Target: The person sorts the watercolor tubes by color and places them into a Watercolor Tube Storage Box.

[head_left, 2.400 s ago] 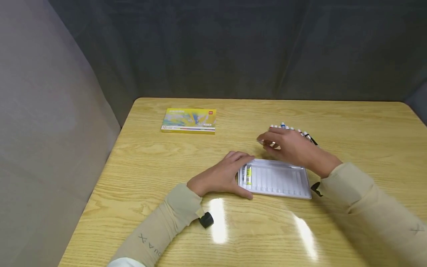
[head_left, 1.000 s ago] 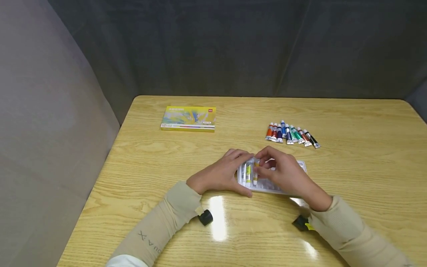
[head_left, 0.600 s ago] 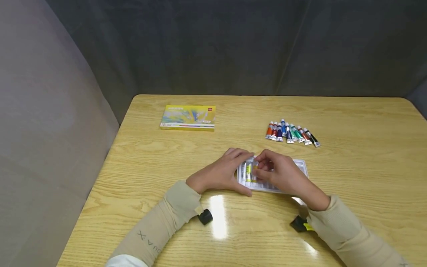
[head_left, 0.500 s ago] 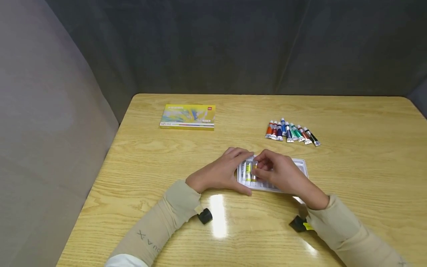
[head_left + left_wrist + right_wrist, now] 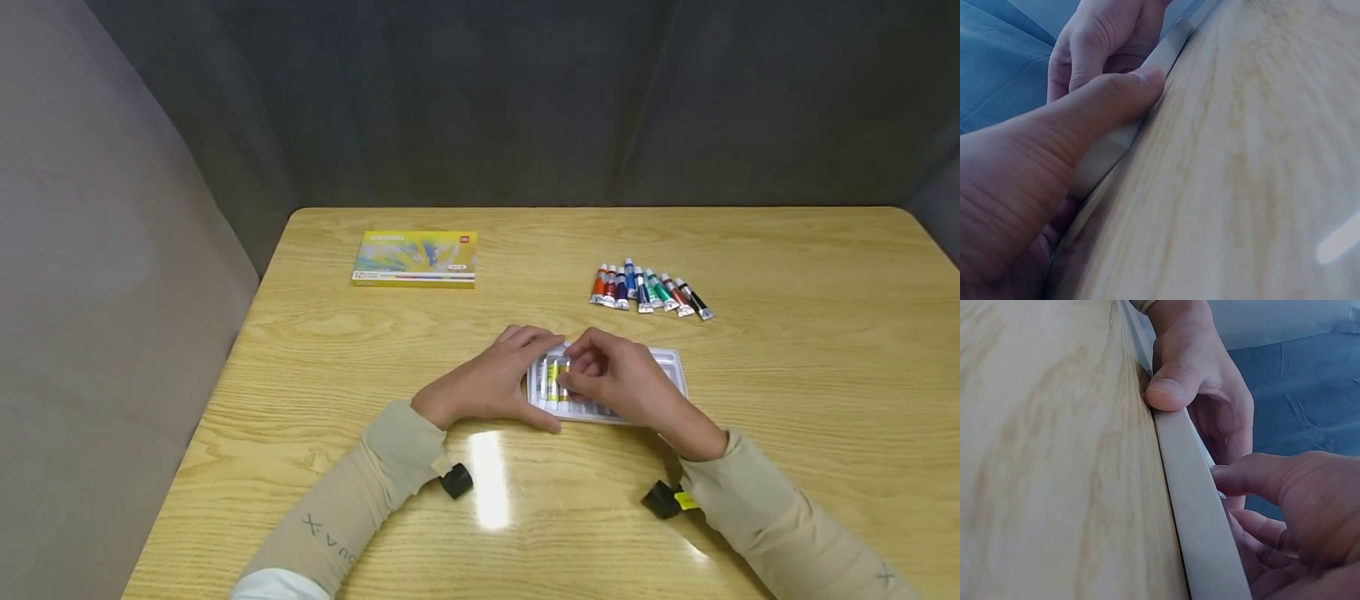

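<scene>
My left hand (image 5: pixel 487 379) grips the left end of a white plastic tray (image 5: pixel 678 375), thumb at the near edge and fingers at the far edge. In the left wrist view its thumb presses on the tray's side wall (image 5: pixel 1100 161). Inside the tray, at the left, lie a whitish paint tube (image 5: pixel 541 383) and a yellow paint tube (image 5: pixel 552 385). Beside them my right hand (image 5: pixel 630 379) pinches an ochre paint tube (image 5: pixel 564 395) down in the tray, partly hidden by the fingers. The right hand also covers much of the tray's middle.
Behind the tray, several paint tubes (image 5: pixel 643 290) in orange, red, blue, green, brown and black lie in a loose row. A yellow paint box (image 5: pixel 415 259) lies flat at the back left of the wooden table (image 5: pixel 337 350). A dark curtain (image 5: pixel 465 100) hangs behind.
My right hand has come from in front of the loose tubes to the tray, bringing the ochre tube in next to the yellow one. The left hand has kept its grip on the tray.
</scene>
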The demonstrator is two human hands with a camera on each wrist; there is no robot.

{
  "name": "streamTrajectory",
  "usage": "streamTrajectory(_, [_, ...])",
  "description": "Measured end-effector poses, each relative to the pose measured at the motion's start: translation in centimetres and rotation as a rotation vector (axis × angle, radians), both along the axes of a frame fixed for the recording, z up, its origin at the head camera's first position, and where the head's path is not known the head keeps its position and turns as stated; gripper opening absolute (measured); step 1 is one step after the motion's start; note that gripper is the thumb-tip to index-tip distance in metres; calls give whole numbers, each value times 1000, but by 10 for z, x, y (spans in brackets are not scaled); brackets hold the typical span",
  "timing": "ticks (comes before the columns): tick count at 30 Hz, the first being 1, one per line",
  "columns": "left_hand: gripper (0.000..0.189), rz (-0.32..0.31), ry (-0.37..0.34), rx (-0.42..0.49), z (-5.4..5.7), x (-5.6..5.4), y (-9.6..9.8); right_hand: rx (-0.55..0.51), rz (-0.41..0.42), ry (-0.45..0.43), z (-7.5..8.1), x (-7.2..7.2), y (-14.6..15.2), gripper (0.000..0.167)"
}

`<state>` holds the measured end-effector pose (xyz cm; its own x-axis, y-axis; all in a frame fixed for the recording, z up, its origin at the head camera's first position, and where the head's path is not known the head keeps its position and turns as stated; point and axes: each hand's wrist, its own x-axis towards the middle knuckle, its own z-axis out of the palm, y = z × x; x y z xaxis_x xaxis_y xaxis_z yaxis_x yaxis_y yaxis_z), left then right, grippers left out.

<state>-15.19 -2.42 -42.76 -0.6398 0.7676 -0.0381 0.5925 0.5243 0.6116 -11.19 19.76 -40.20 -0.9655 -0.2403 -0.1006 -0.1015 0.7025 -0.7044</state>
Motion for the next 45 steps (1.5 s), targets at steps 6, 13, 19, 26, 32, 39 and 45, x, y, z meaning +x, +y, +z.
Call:
streamTrajectory(6, [114, -1, 8, 3, 2, 1, 1, -15, -7, -12, -1, -1, 2, 23])
streamTrajectory(13, [113, -3, 4, 1, 3, 2, 2, -43, -9, -37, 0, -1, 3, 21])
streamTrajectory(19, [113, -2, 1, 1, 3, 2, 2, -55, -20, -61, 1, -1, 4, 22])
streamTrajectory(26, [113, 2, -6, 1, 3, 2, 2, -60, -32, -63, 0, -2, 4, 24])
streamTrajectory(32, [113, 1, 14, 4, 2, 2, 1, -120, -54, -124, -2, -2, 3, 28])
streamTrajectory(39, [113, 3, 7, 9, 2, 1, 1, -106, -64, -113, -4, -2, 2, 30])
streamTrajectory(45, [113, 4, 2, 8, 1, 1, 0, -115, -63, -118, -5, -3, 2, 30])
